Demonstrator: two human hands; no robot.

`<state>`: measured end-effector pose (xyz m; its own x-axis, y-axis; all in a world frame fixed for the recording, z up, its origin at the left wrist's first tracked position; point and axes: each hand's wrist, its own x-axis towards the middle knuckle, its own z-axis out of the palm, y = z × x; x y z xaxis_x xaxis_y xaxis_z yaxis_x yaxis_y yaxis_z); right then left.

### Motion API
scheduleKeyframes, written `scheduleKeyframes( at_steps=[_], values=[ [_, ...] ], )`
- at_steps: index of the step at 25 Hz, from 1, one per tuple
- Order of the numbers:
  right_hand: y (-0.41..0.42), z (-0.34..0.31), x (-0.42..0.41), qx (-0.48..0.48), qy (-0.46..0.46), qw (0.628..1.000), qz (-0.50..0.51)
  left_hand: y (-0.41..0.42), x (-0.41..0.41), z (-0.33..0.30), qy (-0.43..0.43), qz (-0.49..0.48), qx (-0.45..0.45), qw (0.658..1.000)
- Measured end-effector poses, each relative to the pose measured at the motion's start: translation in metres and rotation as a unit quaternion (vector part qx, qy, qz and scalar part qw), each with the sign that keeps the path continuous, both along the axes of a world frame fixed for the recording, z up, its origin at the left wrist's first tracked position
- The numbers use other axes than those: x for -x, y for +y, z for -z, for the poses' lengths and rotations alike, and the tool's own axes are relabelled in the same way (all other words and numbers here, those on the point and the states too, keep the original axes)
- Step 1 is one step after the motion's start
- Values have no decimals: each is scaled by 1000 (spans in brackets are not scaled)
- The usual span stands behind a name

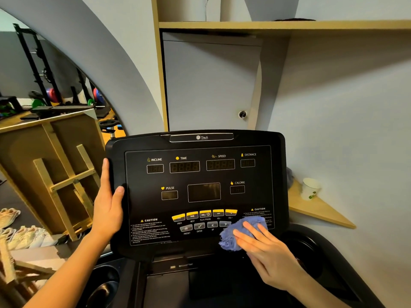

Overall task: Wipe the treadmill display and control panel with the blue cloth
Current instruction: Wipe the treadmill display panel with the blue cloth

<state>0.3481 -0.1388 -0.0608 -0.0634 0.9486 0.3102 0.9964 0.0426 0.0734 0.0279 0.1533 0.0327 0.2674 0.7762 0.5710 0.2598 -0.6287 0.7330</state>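
Two hands work at the treadmill console (195, 187) in the centre of the frame.

Lower right, the right hand (270, 256) lies with straight fingers flat on the bunched blue cloth (239, 233), pressing it against the panel's lower right corner, just beside the arrow buttons and under the yellow button row (204, 214). At the left edge, the left hand (109, 203) grips the console's side, thumb on its face. A paper cup (310, 188) stands on the corner shelf (320, 210) at right.
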Motion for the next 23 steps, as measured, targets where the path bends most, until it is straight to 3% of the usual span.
scheduleKeyframes(
  at_steps=[11, 18, 23],
  values=[
    [-14, 8, -34, -156, 65, 986, 8, -2, 1, -3, 8, -4, 19, 1000],
    [-5, 13, -51, -216, 17, 976, 23, -2, 0, -4, 1, -4, 30, 1000],
    [36, -34, -53, -284, 152, 943, 86, -1, 1, -3, -1, 7, 34, 999]
  ],
)
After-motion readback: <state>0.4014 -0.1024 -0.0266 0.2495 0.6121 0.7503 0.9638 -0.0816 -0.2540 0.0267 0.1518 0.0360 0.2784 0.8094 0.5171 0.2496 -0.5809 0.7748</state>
